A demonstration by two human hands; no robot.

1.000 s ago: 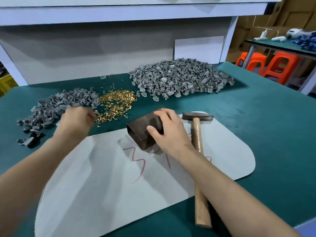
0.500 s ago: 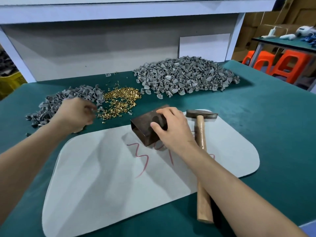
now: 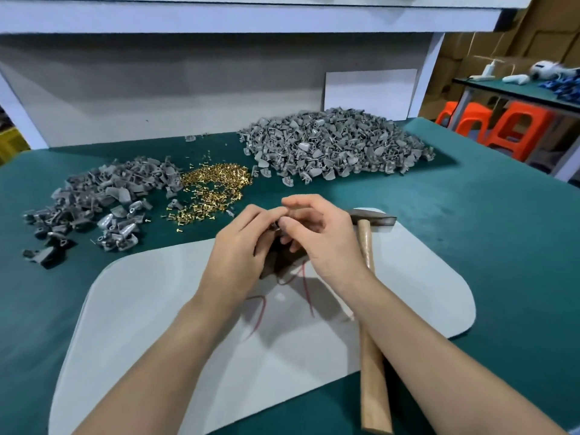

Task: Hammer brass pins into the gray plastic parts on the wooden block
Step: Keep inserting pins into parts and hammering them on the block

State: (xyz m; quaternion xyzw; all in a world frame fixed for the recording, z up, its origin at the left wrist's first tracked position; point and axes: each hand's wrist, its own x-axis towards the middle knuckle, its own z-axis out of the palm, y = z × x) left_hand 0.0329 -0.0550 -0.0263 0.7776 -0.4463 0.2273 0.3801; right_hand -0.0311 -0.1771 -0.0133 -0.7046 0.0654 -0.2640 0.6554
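Observation:
My left hand [image 3: 241,246] and my right hand [image 3: 320,243] meet above the dark wooden block [image 3: 277,260], which they mostly hide. Between their fingertips a small gray plastic part [image 3: 276,226] is pinched; little of it shows, and I see no pin in either hand. Loose brass pins [image 3: 216,189] are heaped on the green table behind the hands. To their left is a small pile of gray parts [image 3: 103,196], and a big pile of gray parts [image 3: 335,149] lies behind on the right. The hammer [image 3: 370,340] lies untouched beside my right forearm, head pointing away.
A pale mat [image 3: 141,340] with red marks covers the green table [image 3: 486,246] under the block. A white shelf frame and wall close off the back. Orange stools [image 3: 518,130] and another bench stand at the far right.
My left hand came back from the piles to the block. My right hand let go of the block's top and now meets the left hand's fingertips above it.

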